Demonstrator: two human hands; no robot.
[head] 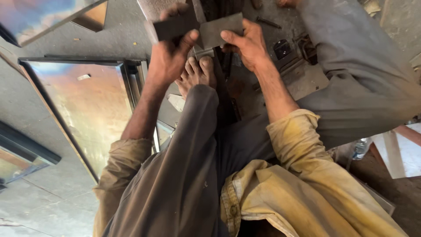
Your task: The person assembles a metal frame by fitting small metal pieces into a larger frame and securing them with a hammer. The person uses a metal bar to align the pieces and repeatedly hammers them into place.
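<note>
Left hand point(169, 59) grasps a dark flat plate point(174, 25); right hand point(250, 44) grasps a grey one point(219, 30). Bare foot point(197, 74) beneath; framed reflective panel point(87, 105) adjacent.

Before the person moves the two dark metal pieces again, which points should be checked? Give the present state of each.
1. Left hand grips the dark block: ok.
2. Right hand holds the grey metal plate: ok.
3. Bare foot directly below both pieces, unprotected: not ok.
4. Gloves on hands: not ok, none.
5. Plate edges sharp: cannot tell.
6. Plastic bottle away from the work: ok.
</note>
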